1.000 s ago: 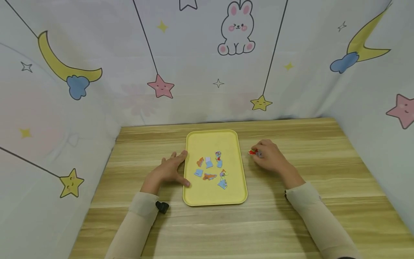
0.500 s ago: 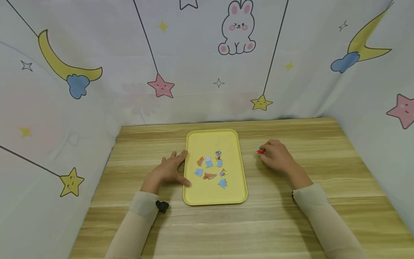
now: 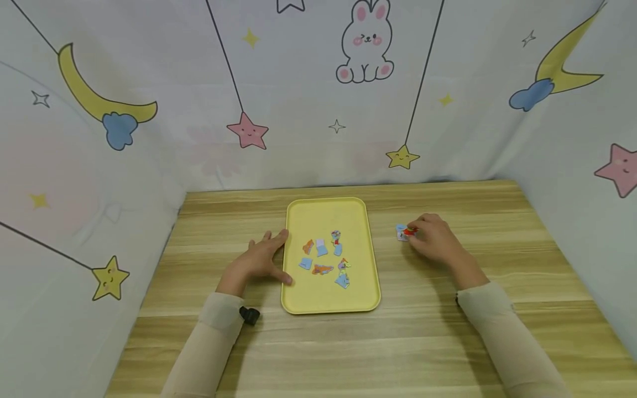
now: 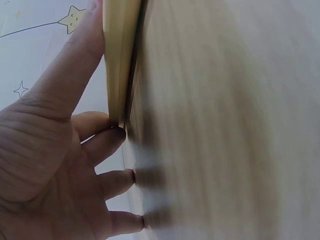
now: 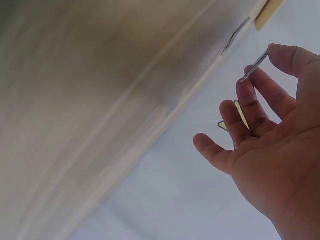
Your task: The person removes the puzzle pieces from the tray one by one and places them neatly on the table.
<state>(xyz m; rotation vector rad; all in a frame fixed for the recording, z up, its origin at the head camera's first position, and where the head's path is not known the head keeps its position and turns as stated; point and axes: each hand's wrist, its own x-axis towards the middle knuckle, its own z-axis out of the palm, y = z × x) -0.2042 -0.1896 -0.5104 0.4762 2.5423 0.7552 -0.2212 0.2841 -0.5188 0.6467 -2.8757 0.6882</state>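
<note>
My right hand (image 3: 438, 237) is over the table to the right of the yellow tray (image 3: 328, 301). Its thumb and fingertips pinch a flat red puzzle piece (image 3: 410, 232), seen edge-on as a thin puzzle piece (image 5: 256, 66) in the right wrist view. A light blue puzzle piece (image 3: 401, 234) lies on the table just left of those fingertips. My left hand (image 3: 259, 260) rests spread at the tray's left edge. In the left wrist view, the thumb of my left hand (image 4: 45, 145) lies along the tray's rim (image 4: 117, 65), with the other fingers down by its side.
Several puzzle pieces lie apart inside the tray, among them an orange piece (image 3: 322, 270), a blue piece (image 3: 342, 281) and a white-and-blue piece (image 3: 321, 247). A wooden table (image 3: 318, 354) carries everything, with a printed curtain (image 3: 298, 171) behind and at both sides.
My right hand has shifted a little to the right with the red puzzle piece. The light blue piece now shows on the table beside it. My left hand stays in place.
</note>
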